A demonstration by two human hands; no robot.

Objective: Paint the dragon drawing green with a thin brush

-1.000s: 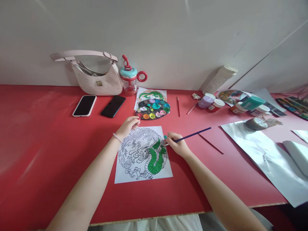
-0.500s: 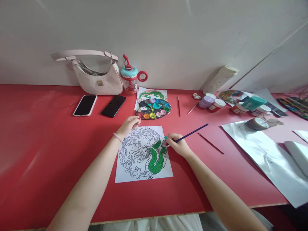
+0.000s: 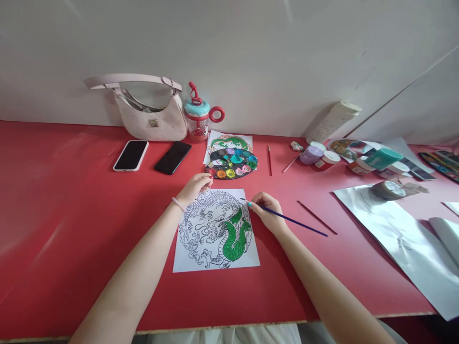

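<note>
My right hand [image 3: 267,210] is closed around a blue-handled paintbrush [image 3: 294,221]. Its bristle end points up and left, above the upper right of a white dragon drawing [image 3: 193,263]. Part of the dragon's body is painted green; the other parts are black outline. At the drawing's top left, my left hand [image 3: 198,187] is closed, its fingertips pinched at the lower left edge of a dark paint palette [image 3: 229,165]. Dabs of many colours fill the palette. It overlaps a smaller coloured dragon picture [image 3: 233,141] behind it.
A pink handbag [image 3: 152,124], a red-handled cup [image 3: 198,122] and two phones [image 3: 131,155] [image 3: 172,157] stand or lie at the back left. Two thin brushes [image 3: 270,161] [image 3: 316,217], paint jars [image 3: 327,160] and a large paper sheet [image 3: 390,239] are on the right.
My right hand has turned the brush: its tip now points up and left, and its handle slants down to the right. My left hand keeps its place by the palette. The view shifts slightly.
</note>
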